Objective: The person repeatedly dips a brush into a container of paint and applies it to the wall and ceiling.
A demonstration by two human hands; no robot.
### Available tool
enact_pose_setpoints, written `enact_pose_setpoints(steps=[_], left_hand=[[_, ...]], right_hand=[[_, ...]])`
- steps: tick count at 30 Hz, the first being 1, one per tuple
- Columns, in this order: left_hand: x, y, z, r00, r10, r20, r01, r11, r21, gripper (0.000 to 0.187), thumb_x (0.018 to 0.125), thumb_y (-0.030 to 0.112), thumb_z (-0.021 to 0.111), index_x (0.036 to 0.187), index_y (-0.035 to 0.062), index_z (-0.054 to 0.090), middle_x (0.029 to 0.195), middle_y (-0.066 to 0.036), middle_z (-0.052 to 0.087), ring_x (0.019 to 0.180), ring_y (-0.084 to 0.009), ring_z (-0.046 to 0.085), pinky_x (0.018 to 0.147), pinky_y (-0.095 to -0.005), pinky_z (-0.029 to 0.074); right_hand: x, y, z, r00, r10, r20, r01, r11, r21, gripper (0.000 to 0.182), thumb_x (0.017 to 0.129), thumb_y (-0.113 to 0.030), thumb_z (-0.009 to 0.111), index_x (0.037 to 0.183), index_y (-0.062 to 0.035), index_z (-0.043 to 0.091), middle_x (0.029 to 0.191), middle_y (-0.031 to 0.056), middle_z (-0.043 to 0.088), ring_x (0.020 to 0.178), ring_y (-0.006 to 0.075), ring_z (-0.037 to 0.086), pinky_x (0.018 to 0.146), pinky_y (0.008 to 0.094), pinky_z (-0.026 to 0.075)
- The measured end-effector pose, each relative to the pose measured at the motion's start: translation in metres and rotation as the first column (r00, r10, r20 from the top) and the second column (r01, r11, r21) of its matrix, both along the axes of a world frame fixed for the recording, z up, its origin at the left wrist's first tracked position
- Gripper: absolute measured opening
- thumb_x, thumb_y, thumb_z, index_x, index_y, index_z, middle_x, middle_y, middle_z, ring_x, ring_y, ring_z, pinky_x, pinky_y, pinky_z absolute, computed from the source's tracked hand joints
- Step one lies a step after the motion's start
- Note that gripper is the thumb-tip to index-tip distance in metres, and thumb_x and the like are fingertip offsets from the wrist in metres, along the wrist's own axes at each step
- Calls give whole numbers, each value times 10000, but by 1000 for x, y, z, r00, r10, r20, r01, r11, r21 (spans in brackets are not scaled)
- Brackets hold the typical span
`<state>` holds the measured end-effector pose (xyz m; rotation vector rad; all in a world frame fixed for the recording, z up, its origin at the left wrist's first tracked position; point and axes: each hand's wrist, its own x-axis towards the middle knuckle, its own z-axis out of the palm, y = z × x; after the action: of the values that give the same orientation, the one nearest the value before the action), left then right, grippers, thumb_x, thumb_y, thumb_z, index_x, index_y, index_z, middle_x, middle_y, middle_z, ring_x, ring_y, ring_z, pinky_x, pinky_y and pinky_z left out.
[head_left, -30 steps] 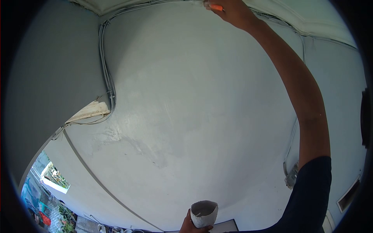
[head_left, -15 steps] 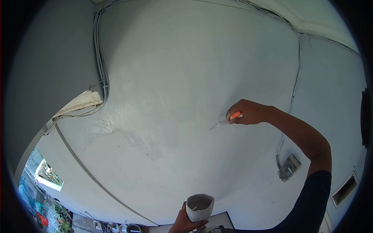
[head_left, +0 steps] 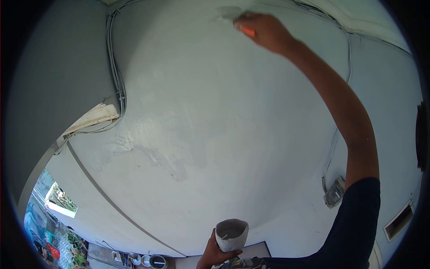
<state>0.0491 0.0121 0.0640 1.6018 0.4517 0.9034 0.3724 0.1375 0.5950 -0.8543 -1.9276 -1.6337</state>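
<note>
My right hand (head_left: 264,32) is raised to the upper part of the wall, closed round the orange handle (head_left: 247,30) of a putty knife. The blade is blurred against the wall, beside a darker damp-looking smear (head_left: 228,12). Low in the view, my left hand (head_left: 215,253) holds a white, rough-rimmed container (head_left: 232,244) from its left side and below. Greyish material and a small stick-like piece show inside its open top. The pale wall (head_left: 201,112) fills the middle, with rough, patchy marks (head_left: 161,161) to the left.
Cables (head_left: 114,58) run down the left corner near a whitish ledge (head_left: 96,117). More cable drops on the right to a meter box (head_left: 334,193), partly behind my sleeve. A rectangular opening (head_left: 398,221) lies at lower right. Buckets (head_left: 156,261) and plants (head_left: 77,255) show far below.
My right hand has moved up and left with the tool, from mid-wall to near the top. My left hand and the container have shifted only slightly.
</note>
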Motion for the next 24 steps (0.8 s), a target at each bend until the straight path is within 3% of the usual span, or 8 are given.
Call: enact_pose_setpoints(steps=[1,5,7,9,12,15,20,24], left_hand=[[-3,-1,-1,1000,0,-4,0,1000,-10,974,674,260,1002,1431,-23,457,1314,-173,649,1233,-260,642,1054,-416,518],[-8,-2,-16,999,-5,33,8,993,-115,959,672,247,1003,1418,-16,461,1316,-163,647,1219,-255,647,1048,-404,519],[-12,-3,-11,1000,-9,19,11,990,-139,977,667,252,1007,1420,-14,444,1307,-164,650,1225,-254,643,1047,-403,520],[-15,-5,-6,999,-26,-26,22,989,-143,1005,664,260,1010,1428,-15,419,1318,-165,639,1236,-251,636,1046,-406,522],[-16,-9,0,999,-50,5,50,996,-70,989,658,260,1009,1419,-14,439,1323,-160,620,1256,-254,624,1054,-408,515],[-21,-10,0,998,-31,-45,31,1000,-1,989,657,267,1007,1424,-11,447,1322,-158,622,1259,-260,624,1062,-404,509],[-16,-11,1,998,-4,-55,1,999,-49,1010,658,272,1006,1445,-6,436,1341,-159,623,1267,-257,620,1071,-400,501],[-8,-11,3,1000,-23,-7,23,996,-86,1029,658,281,1010,1453,-11,424,1346,-161,630,1270,-249,616,1075,-398,497]], right_hand=[[8,9,-36,997,-69,41,70,997,-12,149,955,-107,679,1104,-104,688,1062,52,713,951,251,709,794,384,593],[21,-13,-195,971,-225,78,237,941,-241,265,881,-96,717,1139,-156,704,1152,46,701,1013,213,704,754,370,623],[32,-22,-278,994,-101,-41,78,919,-386,254,859,-127,698,1113,-146,700,1111,54,688,934,198,694,676,347,612],[30,-36,-351,982,-180,-59,122,841,-527,238,861,-123,712,1099,-138,702,1084,50,693,904,198,699,680,362,611],[31,-49,-408,944,-256,-210,-35,554,-832,191,913,-129,704,1102,-157,713,1075,22,712,993,209,708,773,386,608],[41,-31,-378,912,-191,-362,-258,417,-871,159,944,-180,710,1100,-169,739,1120,24,734,1003,262,702,874,434,568],[13,-12,-182,927,-150,-344,-116,759,-641,165,937,-192,743,1074,-101,740,1054,98,771,966,336,718,888,419,561],[1,-7,-102,877,288,-384,-316,949,-9,125,931,-155,727,1044,-100,724,1025,84,759,902,315,724,804,382,587]])
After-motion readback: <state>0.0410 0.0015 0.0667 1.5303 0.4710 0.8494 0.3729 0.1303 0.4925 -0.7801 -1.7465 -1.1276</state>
